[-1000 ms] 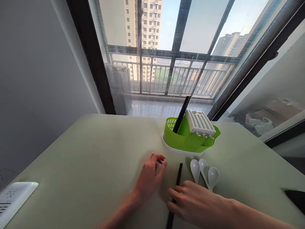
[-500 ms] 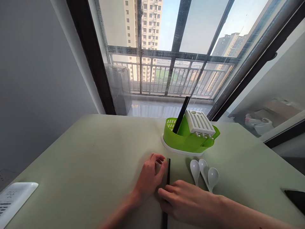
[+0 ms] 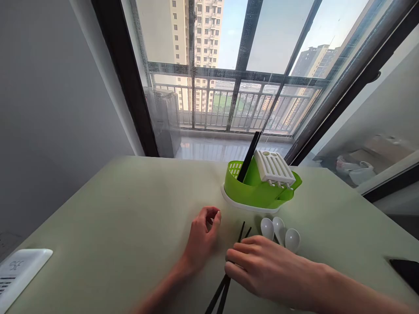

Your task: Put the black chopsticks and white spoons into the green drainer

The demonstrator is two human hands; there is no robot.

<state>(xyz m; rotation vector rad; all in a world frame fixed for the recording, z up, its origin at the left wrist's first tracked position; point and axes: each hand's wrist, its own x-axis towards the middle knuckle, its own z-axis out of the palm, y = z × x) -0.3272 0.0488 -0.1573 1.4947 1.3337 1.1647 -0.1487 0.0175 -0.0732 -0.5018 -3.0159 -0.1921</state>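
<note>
Black chopsticks (image 3: 221,291) cross each other near the front of the table, with my right hand (image 3: 258,266) closed round their middle. Their thin tips point away from me, past my fingers. My left hand (image 3: 203,231) is just to the left, its thumb and fingertips curled together, and no object shows between them. White spoons (image 3: 292,240) lie beyond my right hand, which hides their handles. Behind them stands a green holder (image 3: 248,193) with a white slotted rack (image 3: 275,168). More black chopsticks (image 3: 249,157) lean upright in its left compartment.
A white object with printed markings (image 3: 22,270) lies at the table's left edge. A dark object (image 3: 406,272) is at the right edge. Beyond the pale green table (image 3: 137,209) are framed windows and a balcony railing.
My right hand has shifted right and slightly away from me, and the chopsticks now splay and cross at a slant. My left hand has moved a little left, away from the chopsticks.
</note>
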